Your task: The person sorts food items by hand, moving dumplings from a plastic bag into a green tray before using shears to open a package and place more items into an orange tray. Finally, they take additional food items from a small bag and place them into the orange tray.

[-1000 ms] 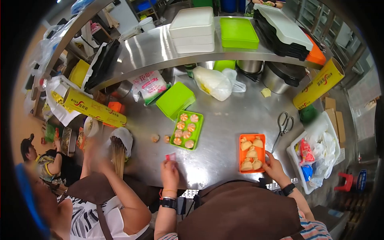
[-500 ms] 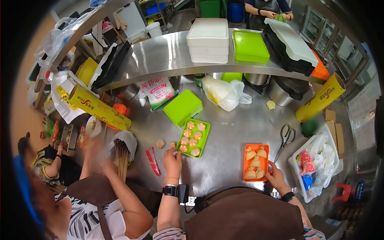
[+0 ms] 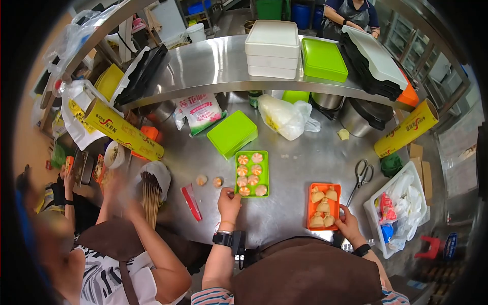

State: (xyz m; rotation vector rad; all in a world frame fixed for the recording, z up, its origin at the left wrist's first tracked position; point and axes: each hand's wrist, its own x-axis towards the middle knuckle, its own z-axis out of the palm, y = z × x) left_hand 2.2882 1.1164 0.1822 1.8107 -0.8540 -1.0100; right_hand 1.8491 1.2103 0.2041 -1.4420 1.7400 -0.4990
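My left hand (image 3: 230, 204) grips the near left corner of a lime-green tray (image 3: 266, 175), its fingers curled at the rim. Several round balls striped orange and white (image 3: 253, 179) sit in that tray. Over to the right, my right hand (image 3: 349, 226) is closed on the lower right edge of an orange tray (image 3: 334, 207). Several pale tan dough-like pieces (image 3: 323, 206) lie inside it. Two loose balls (image 3: 202, 180) rest left of the green tray, near a red-and-white packet (image 3: 191, 202). A green box (image 3: 232, 134) stands just behind the green tray.
Scissors (image 3: 361, 175) lie right of the orange tray, before a white bin (image 3: 394, 213) of plastic bags. Yellow film rolls (image 3: 124, 130) flank the steel table. A raised shelf (image 3: 203, 66) carries stacked boxes. At left, a co-worker's arms (image 3: 157, 239) are beside skewers (image 3: 150, 198).
My left hand has shifted right with the green tray, which now sits straighter and apart from the loose balls. My right hand stays on the orange tray. The co-worker at the back has moved.
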